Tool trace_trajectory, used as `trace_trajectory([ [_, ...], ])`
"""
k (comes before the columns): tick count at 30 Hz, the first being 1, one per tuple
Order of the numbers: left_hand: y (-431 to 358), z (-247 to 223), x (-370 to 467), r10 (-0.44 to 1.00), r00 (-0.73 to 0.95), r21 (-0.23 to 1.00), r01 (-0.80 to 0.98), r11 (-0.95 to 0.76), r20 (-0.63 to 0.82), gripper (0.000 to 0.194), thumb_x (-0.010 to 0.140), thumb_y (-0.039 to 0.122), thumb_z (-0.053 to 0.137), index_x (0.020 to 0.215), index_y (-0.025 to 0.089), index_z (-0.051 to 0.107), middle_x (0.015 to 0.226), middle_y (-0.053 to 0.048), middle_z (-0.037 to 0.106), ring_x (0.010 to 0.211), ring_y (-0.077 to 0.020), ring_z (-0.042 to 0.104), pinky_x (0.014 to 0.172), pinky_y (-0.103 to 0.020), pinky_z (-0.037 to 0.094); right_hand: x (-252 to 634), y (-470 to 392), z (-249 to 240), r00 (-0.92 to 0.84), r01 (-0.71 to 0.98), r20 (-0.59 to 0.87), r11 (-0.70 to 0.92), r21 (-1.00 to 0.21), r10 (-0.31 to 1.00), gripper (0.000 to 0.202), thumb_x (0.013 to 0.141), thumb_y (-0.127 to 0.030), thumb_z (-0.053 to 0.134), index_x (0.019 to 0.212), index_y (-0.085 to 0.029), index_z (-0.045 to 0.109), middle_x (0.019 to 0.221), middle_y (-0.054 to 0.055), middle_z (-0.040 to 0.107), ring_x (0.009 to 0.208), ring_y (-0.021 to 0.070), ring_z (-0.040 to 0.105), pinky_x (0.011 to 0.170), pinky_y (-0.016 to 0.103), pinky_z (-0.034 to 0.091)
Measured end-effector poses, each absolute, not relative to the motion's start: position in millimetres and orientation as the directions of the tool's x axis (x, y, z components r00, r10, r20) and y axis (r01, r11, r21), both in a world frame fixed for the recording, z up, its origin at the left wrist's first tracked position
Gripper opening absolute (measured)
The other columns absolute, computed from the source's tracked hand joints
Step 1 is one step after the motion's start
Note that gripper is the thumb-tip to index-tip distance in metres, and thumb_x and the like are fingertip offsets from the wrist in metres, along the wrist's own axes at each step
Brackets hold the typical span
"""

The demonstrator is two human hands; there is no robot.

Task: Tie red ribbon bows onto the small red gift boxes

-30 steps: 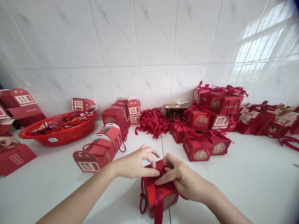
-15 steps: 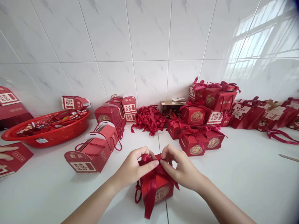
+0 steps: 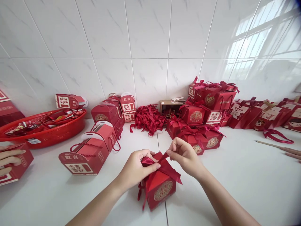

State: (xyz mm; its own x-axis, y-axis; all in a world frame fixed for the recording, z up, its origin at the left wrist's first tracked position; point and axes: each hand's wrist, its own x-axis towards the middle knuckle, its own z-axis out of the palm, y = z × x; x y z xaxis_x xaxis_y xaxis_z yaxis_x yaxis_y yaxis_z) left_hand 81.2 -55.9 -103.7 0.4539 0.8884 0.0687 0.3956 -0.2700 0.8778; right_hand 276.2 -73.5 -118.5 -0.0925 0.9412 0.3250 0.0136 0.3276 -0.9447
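Observation:
In front of me on the white table stands a red gift box [image 3: 162, 191] with a round gold emblem. A dark red satin ribbon [image 3: 171, 172] lies across its top, gathered near the middle, with tails hanging over the sides. My left hand [image 3: 138, 164] pinches the gathered ribbon between thumb and fingers at the upper left of the box. My right hand [image 3: 184, 155] holds a narrow piece of the ribbon drawn up and to the right, just above the box. Part of the ribbon is hidden behind my left fingers.
Left are handled red boxes [image 3: 90, 152] and a red plastic basket [image 3: 44, 138] of packets. A ribbon heap [image 3: 149, 119] and stacked bow-tied boxes [image 3: 196, 116] stand behind. Other people's hands show at the left edge [image 3: 9, 161] and right edge [image 3: 293, 152], near a thin pointed tool [image 3: 268, 143].
My right hand has moved up and right, drawing a ribbon piece out from the knot. The front tail has swung narrower. Another person's hand has appeared at right by the pointed tool.

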Motion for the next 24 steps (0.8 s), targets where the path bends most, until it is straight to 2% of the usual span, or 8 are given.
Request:
trace_trajectory([
  [4, -56.5, -101.0, 74.6, 0.854, 0.517, 0.886, 0.368, -0.283, 0.058, 0.020, 0.070, 0.031, 0.072, 0.079, 0.019, 0.059, 0.100, -0.006, 0.068, 0.112, -0.0250, 0.056, 0.092, -0.035, 0.044, 281.2, -72.9, -119.2, -0.206, 0.029, 0.249, 0.260, -0.965, 0.946, 0.029, 0.081, -0.040, 0.063, 0.086, -0.019, 0.044, 0.070, -0.004, 0.050, 0.061, 0.0096, 0.050, 0.057, 0.023, 0.041],
  [6, -57.5, -97.0, 71.5, 0.832, 0.553, 0.892, 0.349, -0.287, 0.051, 0.020, 0.072, 0.032, 0.070, 0.082, 0.019, 0.058, 0.097, -0.005, 0.068, 0.110, -0.0236, 0.056, 0.092, -0.034, 0.044, 283.2, -73.0, -120.3, -0.238, 0.086, 0.184, 0.209, -0.974, 0.954, 0.035, 0.085, -0.052, 0.054, 0.091, -0.017, 0.049, 0.070, -0.003, 0.050, 0.060, 0.0101, 0.051, 0.054, 0.023, 0.042],
  [9, -59.6, -91.5, 70.5, 0.820, 0.572, 0.903, 0.339, -0.265, 0.026, 0.019, 0.081, 0.037, 0.061, 0.080, 0.018, 0.057, 0.096, -0.005, 0.067, 0.095, -0.0206, 0.061, 0.084, -0.033, 0.047, 284.9, -73.9, -121.0, -0.260, 0.160, 0.097, 0.142, -0.977, 0.961, 0.057, 0.089, -0.065, 0.029, 0.079, -0.014, 0.054, 0.068, 0.001, 0.049, 0.059, 0.0116, 0.052, 0.048, 0.023, 0.040],
  [10, -60.3, -90.6, 71.3, 0.825, 0.565, 0.904, 0.343, -0.257, 0.020, 0.020, 0.082, 0.038, 0.059, 0.078, 0.018, 0.056, 0.095, -0.005, 0.067, 0.091, -0.0202, 0.062, 0.082, -0.033, 0.047, 284.8, -74.5, -120.6, -0.272, 0.181, 0.089, 0.141, -0.973, 0.958, 0.060, 0.089, -0.065, 0.027, 0.073, -0.014, 0.053, 0.066, 0.001, 0.048, 0.059, 0.0116, 0.051, 0.047, 0.022, 0.038],
  [12, -61.7, -90.6, 74.0, 0.840, 0.542, 0.902, 0.351, -0.252, 0.024, 0.022, 0.081, 0.038, 0.059, 0.074, 0.018, 0.055, 0.094, -0.005, 0.068, 0.090, -0.0211, 0.063, 0.081, -0.034, 0.047, 283.5, -75.7, -119.2, -0.301, 0.236, 0.103, 0.179, -0.955, 0.948, 0.055, 0.088, -0.063, 0.034, 0.067, -0.015, 0.051, 0.063, 0.000, 0.047, 0.058, 0.0106, 0.048, 0.049, 0.022, 0.038],
  [16, -62.8, -96.6, 78.3, 0.861, 0.505, 0.885, 0.371, -0.283, 0.064, 0.020, 0.079, 0.037, 0.062, 0.069, 0.020, 0.058, 0.092, -0.007, 0.071, 0.110, -0.0255, 0.059, 0.092, -0.036, 0.044, 281.3, -75.7, -117.5, -0.330, 0.306, 0.155, 0.261, -0.916, 0.931, 0.043, 0.084, -0.052, 0.053, 0.062, -0.016, 0.049, 0.058, -0.003, 0.045, 0.056, 0.0089, 0.044, 0.051, 0.021, 0.037],
  [19, -61.7, -101.2, 78.5, 0.863, 0.500, 0.886, 0.371, -0.279, 0.063, 0.018, 0.078, 0.034, 0.064, 0.068, 0.020, 0.062, 0.097, -0.007, 0.072, 0.117, -0.0253, 0.055, 0.096, -0.036, 0.041, 282.9, -74.1, -119.8, -0.305, 0.317, 0.169, 0.267, -0.910, 0.937, 0.042, 0.084, -0.050, 0.055, 0.059, -0.016, 0.048, 0.054, -0.003, 0.044, 0.052, 0.0082, 0.041, 0.048, 0.021, 0.033],
  [24, -58.9, -101.9, 77.8, 0.847, 0.530, 0.889, 0.371, -0.268, 0.034, 0.012, 0.075, 0.028, 0.067, 0.066, 0.020, 0.064, 0.095, -0.006, 0.073, 0.121, -0.0242, 0.053, 0.097, -0.034, 0.040, 286.1, -73.9, -123.6, -0.247, 0.341, 0.230, 0.306, -0.889, 0.941, 0.042, 0.083, -0.047, 0.057, 0.057, -0.016, 0.050, 0.053, -0.003, 0.045, 0.052, 0.0082, 0.039, 0.049, 0.022, 0.031],
])
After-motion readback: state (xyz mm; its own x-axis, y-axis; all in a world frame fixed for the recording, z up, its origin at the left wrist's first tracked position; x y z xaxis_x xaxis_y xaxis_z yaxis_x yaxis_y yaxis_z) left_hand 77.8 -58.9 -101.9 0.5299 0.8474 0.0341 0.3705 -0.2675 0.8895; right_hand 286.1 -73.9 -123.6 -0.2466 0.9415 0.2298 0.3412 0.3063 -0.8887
